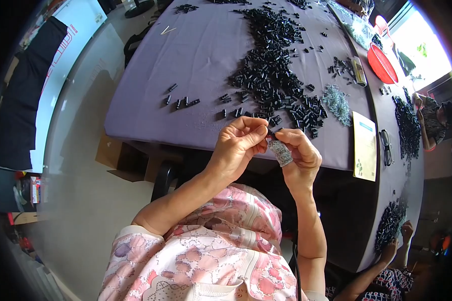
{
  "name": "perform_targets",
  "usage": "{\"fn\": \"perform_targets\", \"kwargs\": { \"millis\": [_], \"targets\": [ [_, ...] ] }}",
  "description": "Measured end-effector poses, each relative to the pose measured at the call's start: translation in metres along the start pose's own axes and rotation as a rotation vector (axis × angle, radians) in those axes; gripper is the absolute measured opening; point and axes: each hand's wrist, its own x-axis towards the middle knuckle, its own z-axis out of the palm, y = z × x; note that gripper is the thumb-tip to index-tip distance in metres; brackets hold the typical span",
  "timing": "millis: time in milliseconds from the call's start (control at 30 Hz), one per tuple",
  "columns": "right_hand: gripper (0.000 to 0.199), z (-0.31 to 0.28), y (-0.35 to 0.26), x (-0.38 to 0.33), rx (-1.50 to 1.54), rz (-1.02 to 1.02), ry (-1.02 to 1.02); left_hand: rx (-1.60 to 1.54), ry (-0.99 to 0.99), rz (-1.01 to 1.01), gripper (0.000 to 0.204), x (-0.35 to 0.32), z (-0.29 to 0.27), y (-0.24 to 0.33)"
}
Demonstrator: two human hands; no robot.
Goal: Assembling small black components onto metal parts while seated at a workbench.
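Small black part (271, 133) was mostly hidden between fingertips, shape hard to make out. Left hand (238, 143) raised above table (150, 100) edge, fingers bent, pinching the part. Right hand (300, 156) met it, thumb and forefinger on the same part, other fingers clasping a small clear bag (280, 152) of shiny bits. Black parts pile (271, 65) lay beyond on purple cloth.

A large table (206, 55) covered in smooth purple cloth carries a long heap of small black cylindrical parts (271, 65), a pile of tiny silvery metal pieces (337, 103), a pale printed paper sheet (365, 145), black-framed glasses (386, 147) and a round red plastic basket (381, 64).
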Motion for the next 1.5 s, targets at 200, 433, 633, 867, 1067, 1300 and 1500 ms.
{"fn": "perform_targets", "kwargs": {
  "millis": [200,433,633,867,1067,1300,1500],
  "targets": [
    [0.039,-0.003,-0.009,0.006,-0.43,-0.291,-0.043,0.014,0.014,0.003,0.005,0.0,0.004,0.0],
    [0.042,-0.008,-0.007,0.008,-0.497,-0.38,-0.128,0.079,-0.014,0.018,0.004,0.002,-0.001,-0.001],
    [0.036,-0.008,-0.01,0.011,-0.63,-0.532,-0.203,0.204,-0.001,0.067,0.005,0.0,0.001,0.002],
    [0.033,-0.009,-0.004,0.011,-0.67,-0.575,-0.268,0.219,0.032,-0.001,0.01,0.005,-0.005,0.001],
    [0.04,-0.01,-0.001,0.01,-0.522,-0.471,-0.222,0.219,0.008,0.017,0.01,0.003,-0.002,0.003],
    [0.03,-0.008,0.0,0.005,-0.125,-0.229,-0.025,0.109,-0.094,0.075,0.014,-0.005,0.008,0.001],
    [0.032,-0.006,-0.008,0.005,-0.189,-0.262,-0.048,0.068,-0.161,0.115,0.016,-0.007,0.006,0.002]
  ]
}}
